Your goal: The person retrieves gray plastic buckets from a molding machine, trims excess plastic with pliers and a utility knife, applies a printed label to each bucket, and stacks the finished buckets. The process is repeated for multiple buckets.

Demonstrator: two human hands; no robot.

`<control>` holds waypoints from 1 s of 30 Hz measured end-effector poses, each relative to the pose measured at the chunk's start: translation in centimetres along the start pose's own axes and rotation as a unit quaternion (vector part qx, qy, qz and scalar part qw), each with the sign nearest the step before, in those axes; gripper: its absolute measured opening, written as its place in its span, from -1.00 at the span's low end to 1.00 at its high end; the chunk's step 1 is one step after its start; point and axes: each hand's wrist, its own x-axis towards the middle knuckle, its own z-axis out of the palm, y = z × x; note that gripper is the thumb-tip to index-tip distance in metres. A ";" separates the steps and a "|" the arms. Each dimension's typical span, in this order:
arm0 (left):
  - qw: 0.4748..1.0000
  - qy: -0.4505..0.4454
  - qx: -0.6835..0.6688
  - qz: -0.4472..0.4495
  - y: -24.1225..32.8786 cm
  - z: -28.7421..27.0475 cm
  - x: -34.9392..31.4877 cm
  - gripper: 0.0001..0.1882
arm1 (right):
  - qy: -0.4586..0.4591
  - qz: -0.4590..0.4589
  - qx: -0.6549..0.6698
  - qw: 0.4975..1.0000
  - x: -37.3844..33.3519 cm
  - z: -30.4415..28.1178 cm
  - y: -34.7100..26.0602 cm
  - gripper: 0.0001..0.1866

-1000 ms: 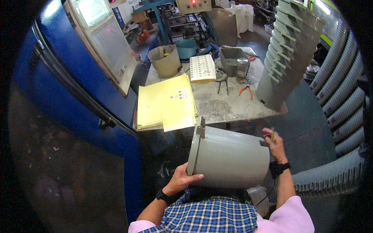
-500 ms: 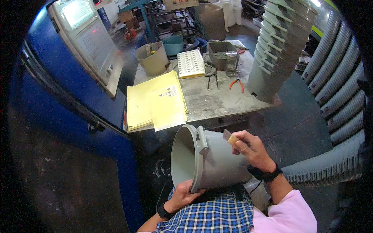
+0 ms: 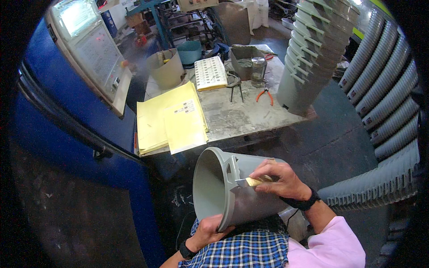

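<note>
Right hand (image 3: 278, 178) clamps a small blade (image 3: 247, 182) against the grey bucket (image 3: 232, 187), left hand (image 3: 209, 231) gripping its rim underneath.

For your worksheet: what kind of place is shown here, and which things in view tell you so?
Probably a plastics factory floor: long stacks of identical grey bins, a blue machine with a control panel, and a worn workbench bearing pliers.

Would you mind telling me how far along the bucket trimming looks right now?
Done, apparently: tall nested stacks of grey buckets stand on and beside the workbench. In hand: one grey bucket lies on its side on the lap, the left hand gripping its rim, the right hand holding a small blade by the handle lug. How much trimming remains cannot be told.
</note>
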 end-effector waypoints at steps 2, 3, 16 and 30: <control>0.999 -0.001 0.014 0.040 -0.2 0.0 0.0 -0.87 | 0.023 -0.032 -0.020 0.999 0.3 0.1 0.5 -0.69; 1.000 -0.010 0.008 0.026 -0.3 0.0 -0.1 -0.87 | 0.028 -0.035 -0.032 0.998 0.6 0.0 0.8 -0.71; 0.973 -0.030 0.217 0.071 3.6 -1.8 2.5 -0.63 | 0.210 0.208 -0.100 0.950 2.0 -7.5 5.6 -0.73; 0.871 -0.178 0.458 0.027 1.6 1.2 5.3 -0.91 | -0.116 0.137 -0.377 0.909 -4.0 -5.1 -0.5 -0.84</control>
